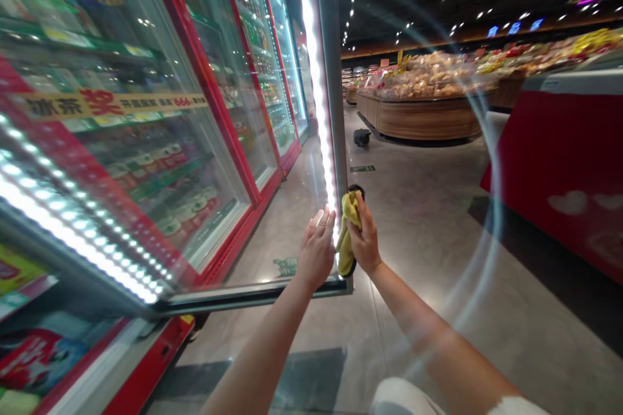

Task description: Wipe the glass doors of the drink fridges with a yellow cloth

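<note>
An open glass cooler door (214,302) stands across the middle, with a lit LED strip (316,71) along its upright edge. Near the bottom of that edge, my right hand (366,237) grips a yellow cloth (346,233) against the outer side of the frame. My left hand (317,248) lies against the inner side, beside the strip, its fingers stretched out and pointing up. Nothing shows in my left hand. Part of the cloth hangs below my right fingers.
Red-framed glass coolers (228,168) with stocked shelves run along the left. A wooden display stand (418,118) piled with goods stands ahead, a black object (361,137) on the floor near it. At right is a red case (559,162).
</note>
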`<state>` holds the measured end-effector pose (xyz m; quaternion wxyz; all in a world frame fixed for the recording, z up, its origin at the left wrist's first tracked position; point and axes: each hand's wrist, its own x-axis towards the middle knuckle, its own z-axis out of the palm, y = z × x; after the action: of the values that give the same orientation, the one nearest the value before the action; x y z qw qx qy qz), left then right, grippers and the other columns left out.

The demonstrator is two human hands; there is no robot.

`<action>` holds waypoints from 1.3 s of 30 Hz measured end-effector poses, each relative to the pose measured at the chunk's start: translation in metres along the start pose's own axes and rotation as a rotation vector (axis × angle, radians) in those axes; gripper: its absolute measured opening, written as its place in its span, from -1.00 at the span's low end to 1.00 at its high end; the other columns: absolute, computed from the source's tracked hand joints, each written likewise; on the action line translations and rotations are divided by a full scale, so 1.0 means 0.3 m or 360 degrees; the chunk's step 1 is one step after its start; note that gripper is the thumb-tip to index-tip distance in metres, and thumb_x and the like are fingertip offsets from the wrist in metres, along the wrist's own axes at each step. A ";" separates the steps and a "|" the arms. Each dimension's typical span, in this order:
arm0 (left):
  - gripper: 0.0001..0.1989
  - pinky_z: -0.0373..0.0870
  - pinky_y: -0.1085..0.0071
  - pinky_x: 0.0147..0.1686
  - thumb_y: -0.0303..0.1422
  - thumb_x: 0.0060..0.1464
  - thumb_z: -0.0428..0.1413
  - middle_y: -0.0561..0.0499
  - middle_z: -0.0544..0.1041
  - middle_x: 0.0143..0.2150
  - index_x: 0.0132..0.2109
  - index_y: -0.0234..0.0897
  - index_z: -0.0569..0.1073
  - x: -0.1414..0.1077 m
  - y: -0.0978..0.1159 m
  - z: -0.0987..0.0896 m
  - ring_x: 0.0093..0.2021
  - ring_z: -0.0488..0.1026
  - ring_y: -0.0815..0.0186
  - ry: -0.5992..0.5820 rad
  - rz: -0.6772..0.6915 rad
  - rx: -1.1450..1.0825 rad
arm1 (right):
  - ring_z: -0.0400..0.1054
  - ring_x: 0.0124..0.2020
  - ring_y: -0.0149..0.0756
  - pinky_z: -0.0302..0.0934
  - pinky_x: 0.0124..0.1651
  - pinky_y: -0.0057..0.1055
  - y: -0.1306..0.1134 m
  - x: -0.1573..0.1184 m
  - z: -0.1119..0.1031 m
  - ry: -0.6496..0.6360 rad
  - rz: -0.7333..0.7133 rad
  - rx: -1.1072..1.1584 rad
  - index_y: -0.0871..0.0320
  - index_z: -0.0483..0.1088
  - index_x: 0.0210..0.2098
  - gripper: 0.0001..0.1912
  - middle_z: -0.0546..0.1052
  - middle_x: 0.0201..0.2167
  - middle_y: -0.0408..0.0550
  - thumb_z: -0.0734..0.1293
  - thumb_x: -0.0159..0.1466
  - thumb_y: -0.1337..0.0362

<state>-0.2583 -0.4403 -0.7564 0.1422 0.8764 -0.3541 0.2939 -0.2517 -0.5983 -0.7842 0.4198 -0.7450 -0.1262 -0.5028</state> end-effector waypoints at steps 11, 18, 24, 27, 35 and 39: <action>-0.12 0.12 -0.18 0.40 -0.62 0.17 -0.08 -0.30 0.06 0.54 0.55 -0.18 -0.20 -0.021 0.071 -0.001 0.54 -0.01 0.00 -0.0108 -0.0152 -0.0056 | 0.42 0.17 -0.12 0.24 0.32 -0.11 -0.034 -0.020 -0.024 -0.0024 0.0725 0.0839 0.05 0.49 0.17 -0.51 0.56 0.12 0.01 0.29 0.26 0.30; -0.19 0.19 -0.18 0.38 -0.66 0.18 -0.14 -0.27 0.18 0.49 0.53 -0.20 -0.03 -0.007 0.090 -0.003 0.50 0.10 0.01 -0.0090 -0.0191 -0.0009 | 0.33 0.28 -0.16 0.15 0.39 -0.14 -0.075 0.298 -0.036 0.0024 0.0664 0.1192 -0.01 0.24 0.38 -0.32 0.46 0.26 -0.06 0.35 0.28 0.20; -0.11 0.20 -0.12 0.38 -0.69 0.10 -0.09 -0.24 0.02 0.55 0.53 -0.14 -0.05 -0.010 0.099 0.007 0.53 0.02 -0.04 -0.0089 -0.0209 -0.0003 | 0.47 0.02 -0.10 0.31 0.23 -0.08 0.034 -0.035 -0.014 -0.0027 0.0886 0.1101 0.07 0.54 0.01 -0.58 0.60 -0.03 -0.02 0.35 0.15 0.24; -0.07 0.20 -0.13 0.38 -0.71 0.07 -0.07 -0.19 -0.05 0.57 0.53 -0.07 -0.04 -0.008 0.095 0.013 0.53 -0.02 -0.05 -0.0079 -0.0236 0.0004 | 0.47 0.04 -0.10 0.29 0.25 -0.05 0.050 -0.081 0.001 -0.0006 0.0934 0.1090 0.05 0.57 -0.03 -0.61 0.59 -0.04 -0.02 0.35 0.14 0.25; -0.11 0.06 -0.31 0.38 -0.68 0.19 -0.09 -0.18 -0.24 0.59 0.54 -0.01 -0.17 0.017 0.099 -0.024 0.55 -0.22 -0.07 -0.0039 -0.0159 0.0089 | 0.39 0.19 -0.18 0.16 0.39 -0.19 0.087 0.289 0.017 -0.0173 0.0524 0.1271 -0.04 0.56 0.07 -0.46 0.55 0.12 -0.16 0.37 0.10 0.39; -0.02 0.00 -0.16 0.45 -0.74 0.12 -0.12 -0.10 -0.30 0.59 0.54 -0.02 -0.29 0.041 0.097 -0.036 0.55 -0.26 0.02 -0.0084 -0.0037 0.0042 | 0.41 0.17 -0.16 0.18 0.37 -0.17 0.162 0.129 0.015 -0.0295 0.0788 0.1173 -0.02 0.57 0.05 -0.46 0.57 0.10 -0.16 0.38 0.06 0.40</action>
<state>-0.2762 -0.4626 -0.7391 0.1248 0.8896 -0.3437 0.2737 -0.2013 -0.6340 -0.7760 0.7515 -0.5955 -0.1518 -0.2399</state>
